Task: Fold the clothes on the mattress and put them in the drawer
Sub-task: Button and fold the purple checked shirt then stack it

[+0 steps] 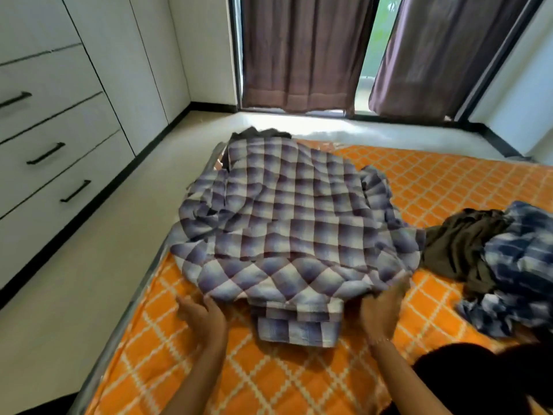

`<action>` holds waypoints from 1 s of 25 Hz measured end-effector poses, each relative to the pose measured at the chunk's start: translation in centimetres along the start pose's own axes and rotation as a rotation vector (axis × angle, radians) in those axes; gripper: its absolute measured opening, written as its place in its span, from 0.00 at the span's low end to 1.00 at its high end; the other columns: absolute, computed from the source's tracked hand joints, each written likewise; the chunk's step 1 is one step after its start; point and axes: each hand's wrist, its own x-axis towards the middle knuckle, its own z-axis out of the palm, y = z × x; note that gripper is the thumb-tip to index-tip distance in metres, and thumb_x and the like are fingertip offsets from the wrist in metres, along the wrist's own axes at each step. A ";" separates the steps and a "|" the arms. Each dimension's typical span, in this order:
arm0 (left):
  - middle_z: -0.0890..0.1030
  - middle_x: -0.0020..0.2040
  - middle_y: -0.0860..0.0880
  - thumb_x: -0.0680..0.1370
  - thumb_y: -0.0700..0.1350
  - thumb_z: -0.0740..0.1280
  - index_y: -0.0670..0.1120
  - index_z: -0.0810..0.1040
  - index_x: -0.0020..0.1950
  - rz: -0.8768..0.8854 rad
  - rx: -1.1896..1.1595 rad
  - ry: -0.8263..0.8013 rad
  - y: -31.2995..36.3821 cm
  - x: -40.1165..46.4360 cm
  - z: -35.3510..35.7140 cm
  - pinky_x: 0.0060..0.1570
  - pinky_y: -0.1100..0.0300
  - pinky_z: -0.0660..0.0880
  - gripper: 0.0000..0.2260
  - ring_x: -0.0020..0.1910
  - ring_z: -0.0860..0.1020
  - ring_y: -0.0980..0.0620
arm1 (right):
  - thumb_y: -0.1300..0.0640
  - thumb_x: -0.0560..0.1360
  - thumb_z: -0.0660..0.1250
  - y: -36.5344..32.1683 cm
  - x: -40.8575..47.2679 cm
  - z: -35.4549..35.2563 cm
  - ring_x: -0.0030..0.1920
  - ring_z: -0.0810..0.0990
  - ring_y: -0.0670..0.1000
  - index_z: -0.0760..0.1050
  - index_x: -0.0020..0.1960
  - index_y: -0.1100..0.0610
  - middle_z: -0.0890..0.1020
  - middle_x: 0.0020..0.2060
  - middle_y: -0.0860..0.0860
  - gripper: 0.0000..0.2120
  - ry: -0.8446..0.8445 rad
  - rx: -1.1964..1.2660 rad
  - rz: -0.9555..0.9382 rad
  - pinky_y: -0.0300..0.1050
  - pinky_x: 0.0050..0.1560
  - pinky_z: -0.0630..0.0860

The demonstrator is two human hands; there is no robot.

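A purple and white checked shirt [287, 223] lies spread on the orange patterned mattress [434, 181], its collar end nearest me. My left hand [203, 317] touches the shirt's near left edge, fingers reaching under the cloth. My right hand [384, 307] is at the near right edge, blurred, fingers at the fabric. A pile of other clothes sits at the right: a dark olive garment [460, 250] and a blue checked one [520, 265]. White drawers [59, 163] with black handles stand at the left.
Bare floor [98, 265] runs between the mattress and the drawer unit. Brown curtains [302, 52] hang over a window at the back. A dark garment [260, 133] peeks out beyond the shirt's far end.
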 end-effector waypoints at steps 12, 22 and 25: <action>0.79 0.56 0.36 0.76 0.36 0.67 0.34 0.75 0.58 -0.669 -0.281 -0.433 0.2 -7.4 -0.5 0.51 0.48 0.76 0.12 0.51 0.78 0.39 | 0.69 0.72 0.68 -1.8 -10.9 0.2 0.52 0.80 0.60 0.75 0.57 0.65 0.81 0.54 0.62 0.14 -0.281 0.488 0.805 0.52 0.47 0.78; 0.60 0.76 0.41 0.77 0.69 0.44 0.46 0.61 0.76 0.836 1.034 -0.570 0.1 1.3 5.0 0.72 0.41 0.52 0.36 0.75 0.59 0.41 | 0.25 0.71 0.37 -2.6 -4.2 6.9 0.76 0.36 0.55 0.43 0.77 0.44 0.40 0.77 0.51 0.40 -0.656 -0.739 -0.182 0.71 0.68 0.37; 0.63 0.74 0.41 0.76 0.70 0.42 0.47 0.63 0.75 0.793 1.101 -0.506 -3.2 0.2 3.7 0.70 0.43 0.49 0.38 0.74 0.59 0.42 | 0.21 0.61 0.26 0.2 -5.9 6.5 0.76 0.35 0.55 0.41 0.77 0.43 0.40 0.77 0.52 0.49 -0.596 -0.821 -0.219 0.74 0.64 0.32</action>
